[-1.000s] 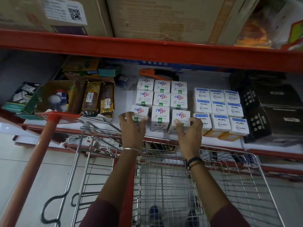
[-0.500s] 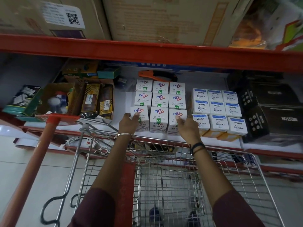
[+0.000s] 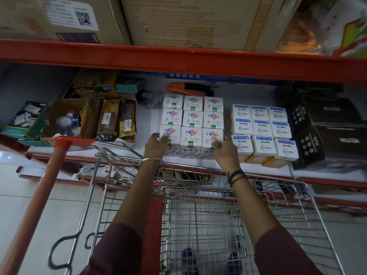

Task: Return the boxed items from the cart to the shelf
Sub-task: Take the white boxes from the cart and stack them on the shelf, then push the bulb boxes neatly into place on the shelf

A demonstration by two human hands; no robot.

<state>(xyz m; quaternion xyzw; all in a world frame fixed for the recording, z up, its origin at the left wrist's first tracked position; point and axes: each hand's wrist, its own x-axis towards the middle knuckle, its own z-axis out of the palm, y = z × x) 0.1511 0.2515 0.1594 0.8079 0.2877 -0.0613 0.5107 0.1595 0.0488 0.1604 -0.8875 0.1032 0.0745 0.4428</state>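
From the head camera I see both my arms reaching over the wire shopping cart [image 3: 208, 211] to the white shelf board [image 3: 151, 118] under the red shelf beam [image 3: 178, 60]. The Nippo boxes [image 3: 192, 118] stand on that board in a three-by-three block, tops toward me. My left hand [image 3: 156, 144] lies with spread fingers against the front-left Nippo box [image 3: 171, 135], fingertips on its top edge, not clasping it. My right hand [image 3: 225, 150] is likewise flat and loose-fingered, touching the front-right Nippo box [image 3: 212, 137] at its right side. The cart basket below my arms looks bare of boxes; only my shoes show through the mesh.

Just right of the Nippo block sits a similar block of Wipro Garnet boxes [image 3: 262, 128], with black cartons [image 3: 317, 126] beyond them. Left of the Nippo block are brown-and-gold packets [image 3: 116, 120] and an open cardboard tray [image 3: 63, 118]. An orange-handled tool [image 3: 188, 89] lies behind the Nippo block.
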